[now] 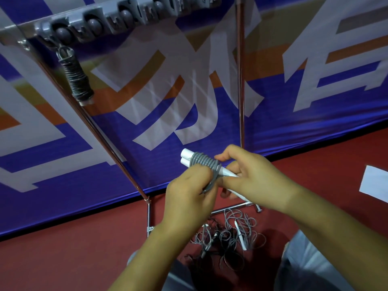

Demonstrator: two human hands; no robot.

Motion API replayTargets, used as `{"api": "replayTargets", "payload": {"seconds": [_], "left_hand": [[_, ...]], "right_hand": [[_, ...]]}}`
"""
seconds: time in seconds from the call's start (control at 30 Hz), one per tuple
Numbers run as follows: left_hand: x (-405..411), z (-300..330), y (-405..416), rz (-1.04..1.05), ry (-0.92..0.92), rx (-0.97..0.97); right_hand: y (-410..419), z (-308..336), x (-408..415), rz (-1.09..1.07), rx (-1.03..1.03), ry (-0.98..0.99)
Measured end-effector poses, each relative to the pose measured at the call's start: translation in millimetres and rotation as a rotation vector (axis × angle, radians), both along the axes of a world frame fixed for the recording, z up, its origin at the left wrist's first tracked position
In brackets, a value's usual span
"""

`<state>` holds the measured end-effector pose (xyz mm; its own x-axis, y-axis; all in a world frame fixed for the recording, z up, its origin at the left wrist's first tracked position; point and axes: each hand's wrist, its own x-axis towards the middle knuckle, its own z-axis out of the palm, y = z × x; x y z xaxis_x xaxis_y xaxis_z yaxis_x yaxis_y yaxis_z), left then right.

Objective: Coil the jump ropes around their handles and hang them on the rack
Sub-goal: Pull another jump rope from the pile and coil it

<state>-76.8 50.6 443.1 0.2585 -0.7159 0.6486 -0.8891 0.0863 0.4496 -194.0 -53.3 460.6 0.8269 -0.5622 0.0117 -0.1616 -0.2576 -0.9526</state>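
- The right hand point(249, 175), just right of centre frame, is curling its fingers round a pair of white plastic jump-rope handles point(210, 166) held side by side, probably to keep them steady as one core for winding.
- The left hand point(189, 192), just left of it, is pinching the loose end of the grey rubbery cord point(204, 162), which is sitting in neat turns around the handles' upper half; judging by this, the coil is close to done and the end needs tucking.
- Its fingertips are hidden behind the cord, so how the end is being secured is unclear.
- The bundle is being held up in front of the body, well below the grey hook rack point(126, 19) running along the upper left of the frame.
- A finished dark coiled rope point(77, 80) is hanging from the rack's leftmost hook, showing where this one is meant to go.
- A tangle of grey and black loose ropes with white handles point(228, 238) is lying on the dark red floor point(63, 248) at lower centre, between the person's legs, waiting to be coiled.
- The rack's thin metal poles point(240, 80) are standing in front of a blue banner with white and orange lettering point(315, 101).
- A white sheet point(375, 183) is lying on the floor at the right edge.
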Motion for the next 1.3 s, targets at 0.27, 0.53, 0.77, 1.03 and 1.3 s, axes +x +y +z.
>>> {"api": "replayTargets", "payload": {"seconds": [0.27, 0.53, 0.77, 1.03, 1.3], "left_hand": [[5, 6, 2, 0.033, 0.196, 0.139], [6, 10, 8, 0.012, 0.377, 0.241], [14, 24, 17, -0.183, 0.761, 0.341], [23, 35, 11, -0.224, 0.81, 0.461], [27, 30, 11, -0.421, 1.033, 0.442]], "right_hand": [[-2, 1, 0, -0.045, 0.009, -0.011], [-4, 2, 4, -0.134, 0.163, -0.102], [-18, 11, -3, -0.088, 0.387, -0.135], [-18, 19, -8, -0.04, 0.496, -0.152], [-19, 19, -7, -0.012, 0.654, -0.175]]}}
